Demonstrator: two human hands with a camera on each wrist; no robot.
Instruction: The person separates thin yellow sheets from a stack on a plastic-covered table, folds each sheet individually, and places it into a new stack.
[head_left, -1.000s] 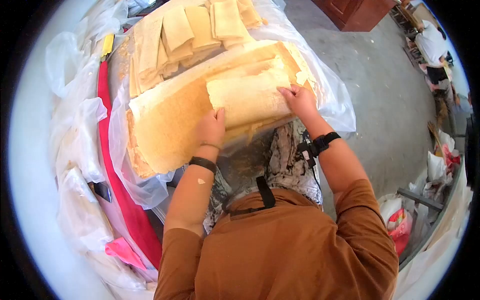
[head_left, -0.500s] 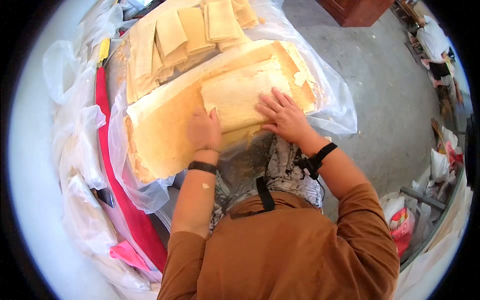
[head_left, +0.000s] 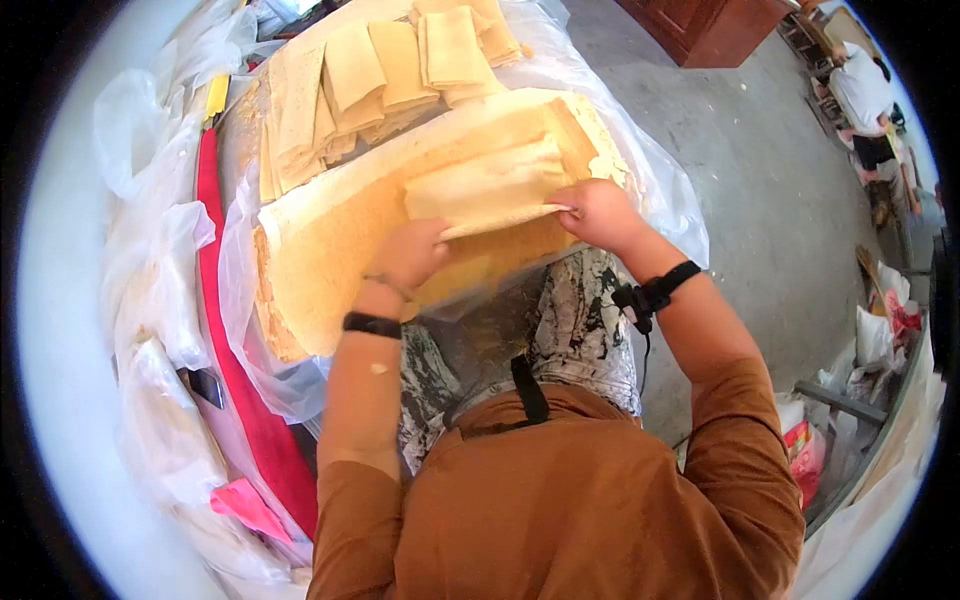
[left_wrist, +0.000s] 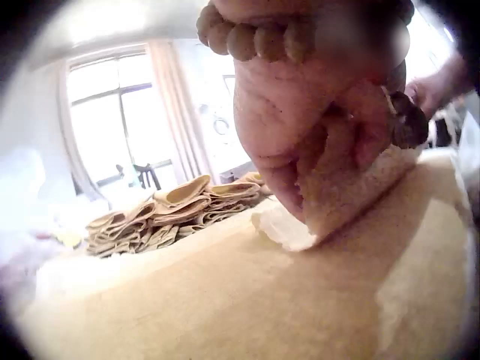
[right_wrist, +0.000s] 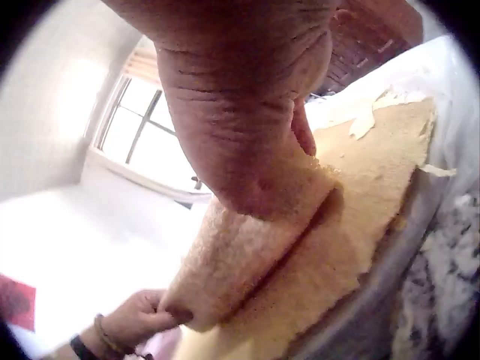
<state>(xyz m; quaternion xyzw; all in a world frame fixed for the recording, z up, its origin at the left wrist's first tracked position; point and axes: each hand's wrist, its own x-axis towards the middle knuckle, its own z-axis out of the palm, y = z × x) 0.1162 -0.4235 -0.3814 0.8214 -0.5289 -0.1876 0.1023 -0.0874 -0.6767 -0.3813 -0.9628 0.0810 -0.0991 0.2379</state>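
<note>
Red cloth (head_left: 235,330) seen along table side. Folded pieces (head_left: 355,75) stacked beyond broad yellowish layer (head_left: 325,250). Smaller sheet's (head_left: 490,185) left end pinched by left hand (head_left: 412,255), fingers curled. Sheet held between hands above layer; near edge now raised, so flat lie is lost and shape is governed by both grips. Right end newly gripped by right hand (head_left: 600,215), fingers closed, flat spread gone. No brand, label or writing can be read.

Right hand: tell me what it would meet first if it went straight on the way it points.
The right hand would first meet the sheet it grips; beyond that, probably the folded stack, though depth is unclear.
</note>
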